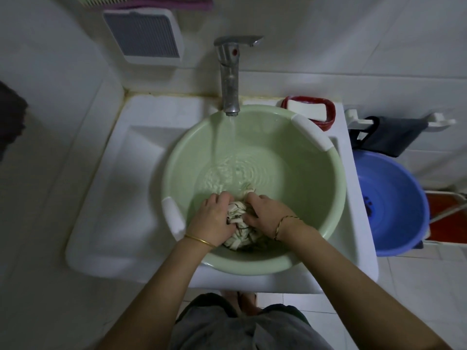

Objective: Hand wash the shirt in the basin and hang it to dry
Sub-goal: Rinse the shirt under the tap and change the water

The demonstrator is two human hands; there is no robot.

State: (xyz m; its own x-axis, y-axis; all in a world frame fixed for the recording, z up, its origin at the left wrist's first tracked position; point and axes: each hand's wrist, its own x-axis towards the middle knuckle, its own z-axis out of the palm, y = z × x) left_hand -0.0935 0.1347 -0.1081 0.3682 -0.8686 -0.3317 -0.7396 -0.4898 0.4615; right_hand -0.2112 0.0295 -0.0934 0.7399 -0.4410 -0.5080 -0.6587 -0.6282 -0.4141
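Note:
A pale green basin (pixel 326 188) sits in the white sink, with shallow rippling water in its bottom. The shirt (pixel 238 210), cream with dark markings, lies bunched at the near side of the basin. My left hand (pixel 214 218) grips the bundle from the left and my right hand (pixel 267 213) grips it from the right, both fingers dug into the cloth. A chrome tap (pixel 229 82) stands behind the basin and pours a stream of water into it.
The white sink (pixel 118 198) has a flat shelf at the left. A red soap dish (pixel 328 109) with a white bar stands at the back right. Right of the sink are a blue basin (pixel 394 203) and a dark cloth (pixel 389 137) on a white rail.

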